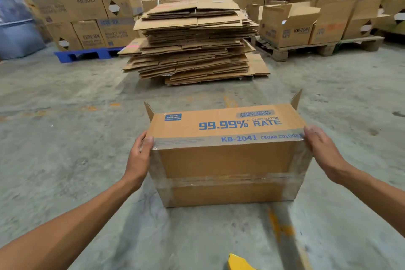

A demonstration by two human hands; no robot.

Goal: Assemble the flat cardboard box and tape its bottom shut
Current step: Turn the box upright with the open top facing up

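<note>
Gripping the taped cardboard box (225,160) with the left hand (140,153). Pressing the right hand (322,144) flat against its end.

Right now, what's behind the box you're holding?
A pile of flat cardboard sits on the floor behind the box, with stacked cartons further back. The floor just behind the box is hidden.

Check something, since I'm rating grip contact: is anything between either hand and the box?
Nothing visible. The left hand and right hand press straight on the two ends of the box, at its taped upper corners; only the box's own clear tape lies under the fingers.
</note>
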